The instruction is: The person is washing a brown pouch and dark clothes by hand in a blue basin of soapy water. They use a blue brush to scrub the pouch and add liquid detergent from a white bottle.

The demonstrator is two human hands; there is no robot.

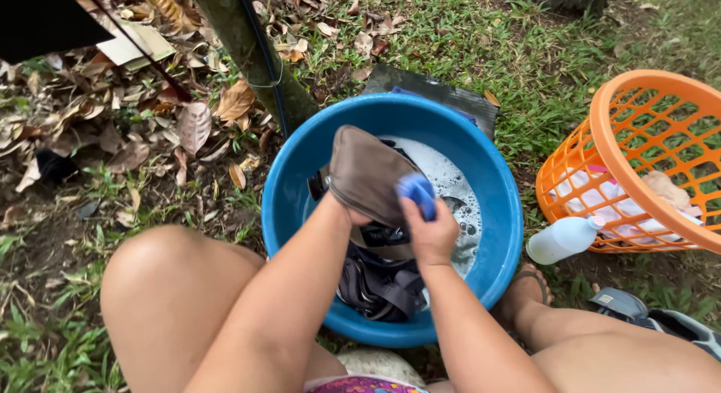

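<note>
over the one blue basin (503, 235) on the grass, both hands are busy. left hand (347, 207) is tucked inside one brown cloth (366, 173), so can't tell how its fingers sit. right hand (430, 231) is clamped round one blue brush (417, 193), pressed on that cloth. dark wet clothes (379, 284) and suds sit inside the basin. right of the basin: one white bottle (563, 239) and one orange basket (638, 122). behind the basin, one tree trunk (251, 51).

An orange laundry basket (601, 130) lies tipped on the grass to my right, holding pale cloth (601, 205). A white plastic bottle (559, 240) rests just beside its rim. Dry leaves (188, 122) surround a tree trunk (251, 47) ahead.
</note>
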